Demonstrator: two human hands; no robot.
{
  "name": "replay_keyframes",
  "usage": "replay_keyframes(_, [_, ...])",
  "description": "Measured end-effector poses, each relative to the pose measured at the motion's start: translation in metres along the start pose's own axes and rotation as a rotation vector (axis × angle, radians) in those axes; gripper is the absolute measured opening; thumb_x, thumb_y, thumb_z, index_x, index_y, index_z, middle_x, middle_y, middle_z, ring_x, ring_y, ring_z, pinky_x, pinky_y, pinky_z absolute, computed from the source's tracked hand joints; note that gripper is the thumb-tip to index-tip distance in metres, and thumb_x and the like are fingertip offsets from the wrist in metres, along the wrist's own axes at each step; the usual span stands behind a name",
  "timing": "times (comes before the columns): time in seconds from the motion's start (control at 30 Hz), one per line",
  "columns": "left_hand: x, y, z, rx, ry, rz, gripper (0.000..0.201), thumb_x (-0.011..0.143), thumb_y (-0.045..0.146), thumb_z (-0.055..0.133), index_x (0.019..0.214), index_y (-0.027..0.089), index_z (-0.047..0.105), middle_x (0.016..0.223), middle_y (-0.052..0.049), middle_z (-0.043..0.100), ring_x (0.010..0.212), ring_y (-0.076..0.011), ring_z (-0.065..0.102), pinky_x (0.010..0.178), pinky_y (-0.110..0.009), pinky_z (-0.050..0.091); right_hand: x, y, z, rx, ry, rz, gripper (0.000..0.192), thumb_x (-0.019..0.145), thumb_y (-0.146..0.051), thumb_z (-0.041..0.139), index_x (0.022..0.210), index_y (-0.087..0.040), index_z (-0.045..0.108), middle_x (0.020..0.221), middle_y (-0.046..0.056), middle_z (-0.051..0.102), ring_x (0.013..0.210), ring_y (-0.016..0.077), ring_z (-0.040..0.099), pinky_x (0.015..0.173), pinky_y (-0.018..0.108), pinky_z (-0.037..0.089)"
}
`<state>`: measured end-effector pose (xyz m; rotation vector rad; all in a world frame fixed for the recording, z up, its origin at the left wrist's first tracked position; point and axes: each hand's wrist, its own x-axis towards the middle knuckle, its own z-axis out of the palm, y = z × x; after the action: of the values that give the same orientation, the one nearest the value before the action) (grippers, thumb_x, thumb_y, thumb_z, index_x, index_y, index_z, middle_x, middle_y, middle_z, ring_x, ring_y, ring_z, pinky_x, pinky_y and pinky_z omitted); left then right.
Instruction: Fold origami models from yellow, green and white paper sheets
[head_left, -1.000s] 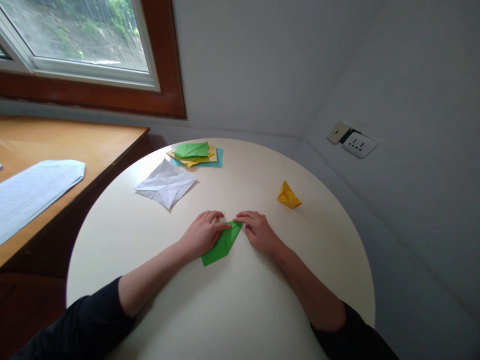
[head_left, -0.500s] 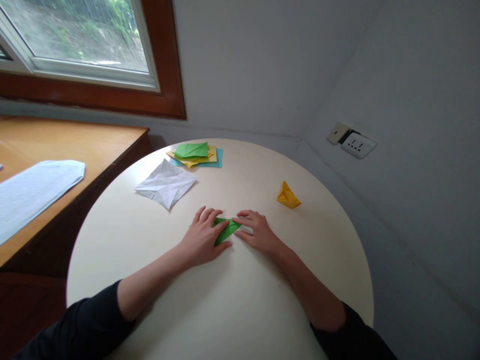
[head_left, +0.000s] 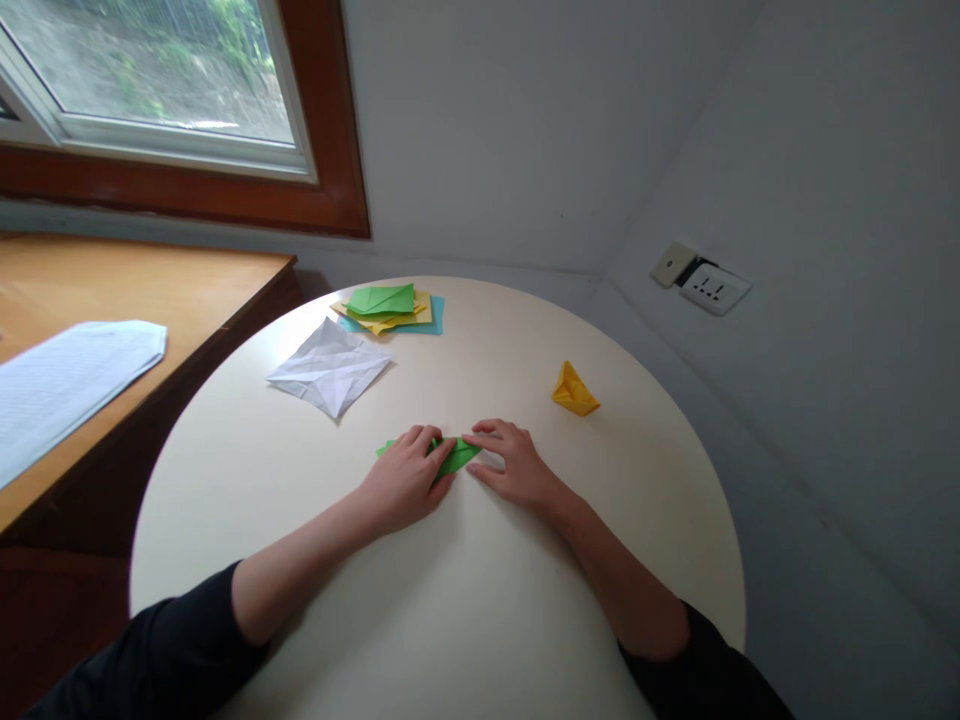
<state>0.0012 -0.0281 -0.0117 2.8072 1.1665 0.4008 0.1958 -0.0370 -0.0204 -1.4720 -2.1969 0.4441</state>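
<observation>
A folded piece of green paper (head_left: 459, 456) lies on the round white table between my two hands. Over its left and middle part rests my left hand (head_left: 409, 470), fingers bent down and holding it, with the thumb at the near edge. A small green tip pokes out to the left of that hand; what lies under the palm is hidden. At the paper's right point, my right hand (head_left: 514, 462) has its index fingertip on the upper edge and its thumb close below, keeping that end in place.
An orange-yellow folded paper boat (head_left: 575, 390) stands on the right. Back left lies a creased white paper sheet (head_left: 331, 368), with a stack of green, yellow and blue papers (head_left: 386, 302) behind it. A wooden desk (head_left: 225, 280) adjoins the left side; a wall socket (head_left: 715, 288) is at right.
My left hand's fingers have curled in from being spread, and the green paper's left tip now shows more. My right hand stays almost still at the right point.
</observation>
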Motion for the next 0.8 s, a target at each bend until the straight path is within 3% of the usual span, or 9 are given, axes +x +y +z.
replay_keyframes(0.3, [0.004,-0.006,0.002,-0.018,-0.012,-0.024,0.029,0.085,0.017,0.042,0.109,0.015,0.058,0.097,-0.01,0.06,0.093,-0.0225,0.053,0.08,-0.036,0.049,0.0,0.002,0.002,-0.002,0.011,-0.008,0.033,0.075,-0.024,0.064,0.107,-0.026,0.062,0.112,0.006,0.058,0.106,0.0213,0.052,0.092,0.041,0.036])
replay_keyframes(0.8, [0.006,-0.014,0.001,-0.057,0.057,-0.025,0.026,0.087,0.016,0.041,0.095,0.017,0.065,0.087,-0.008,0.067,0.083,-0.0191,0.059,0.075,-0.032,0.048,-0.001,-0.001,0.001,-0.01,0.007,-0.009,0.035,0.075,-0.023,0.063,0.11,-0.024,0.061,0.112,0.006,0.058,0.107,0.0214,0.051,0.093,0.04,0.035])
